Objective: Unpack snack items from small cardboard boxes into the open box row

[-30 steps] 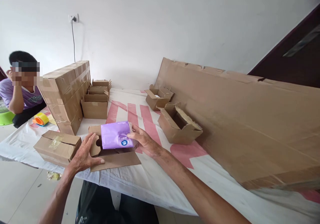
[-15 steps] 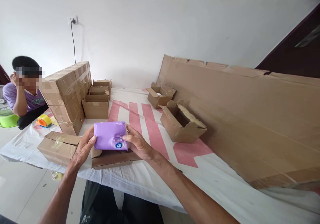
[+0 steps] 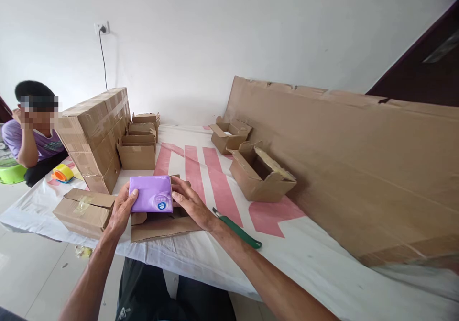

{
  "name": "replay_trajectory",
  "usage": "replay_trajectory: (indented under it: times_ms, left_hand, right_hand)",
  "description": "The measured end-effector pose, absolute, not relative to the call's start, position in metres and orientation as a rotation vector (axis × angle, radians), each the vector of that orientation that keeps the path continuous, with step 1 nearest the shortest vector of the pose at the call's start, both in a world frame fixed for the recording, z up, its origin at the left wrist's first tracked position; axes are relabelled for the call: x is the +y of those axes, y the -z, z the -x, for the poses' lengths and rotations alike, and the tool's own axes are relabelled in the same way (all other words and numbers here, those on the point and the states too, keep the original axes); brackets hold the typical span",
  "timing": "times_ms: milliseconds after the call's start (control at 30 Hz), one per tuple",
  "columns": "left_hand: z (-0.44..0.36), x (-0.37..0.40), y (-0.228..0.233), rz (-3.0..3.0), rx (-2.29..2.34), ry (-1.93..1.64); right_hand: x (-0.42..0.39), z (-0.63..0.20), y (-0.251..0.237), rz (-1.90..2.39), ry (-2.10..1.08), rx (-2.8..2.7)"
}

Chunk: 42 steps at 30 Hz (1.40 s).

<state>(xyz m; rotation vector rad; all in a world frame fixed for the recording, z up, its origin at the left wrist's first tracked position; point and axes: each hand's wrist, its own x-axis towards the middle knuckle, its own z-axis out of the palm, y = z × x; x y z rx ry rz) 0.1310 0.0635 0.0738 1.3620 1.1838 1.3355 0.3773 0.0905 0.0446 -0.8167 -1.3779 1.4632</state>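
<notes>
A purple soft pack, which looks like a pack of tissues (image 3: 148,194), is held level between my two hands. My left hand (image 3: 122,211) grips its left end, thumb on top. At its right end, my right hand (image 3: 190,201) holds on with the thumb near the corner and the fingers behind. Right under the pack lies an open cardboard box (image 3: 165,230), its front flap toward me and its inside mostly hidden. To the right of that box, a green-handled utility knife (image 3: 240,230) rests on the cloth, partly behind my right forearm.
A taped box (image 3: 82,211) lies left of my left hand. Stacked cartons (image 3: 96,129) and several open boxes (image 3: 138,156) stand behind. Two open boxes (image 3: 263,180) sit right, before a large cardboard sheet (image 3: 340,168). Tape rolls (image 3: 62,172) lie near a seated person (image 3: 34,134).
Both hands have moved the purple pack slightly to the left over the open box. More of the green knife now shows beside my right forearm.
</notes>
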Motion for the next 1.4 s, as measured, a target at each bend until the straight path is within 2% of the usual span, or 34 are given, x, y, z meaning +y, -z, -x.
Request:
replay_trajectory:
  times_ms: [467,1033,1400]
  left_hand:
    - [-0.136,0.069,-0.075,-1.357,1.131,-1.345]
    - [-0.14,0.063,-0.082,-1.361,1.107,-1.318]
    - [-0.13,0.071,-0.074,-1.248,1.098,-1.266]
  right_hand:
    - [0.091,-0.371,-0.042,0.781,-1.389,-1.42]
    - [0.097,-0.37,-0.053,0.962,-1.262,-1.416]
    - [0.101,-0.369,-0.061,0.755,-1.328,-1.44]
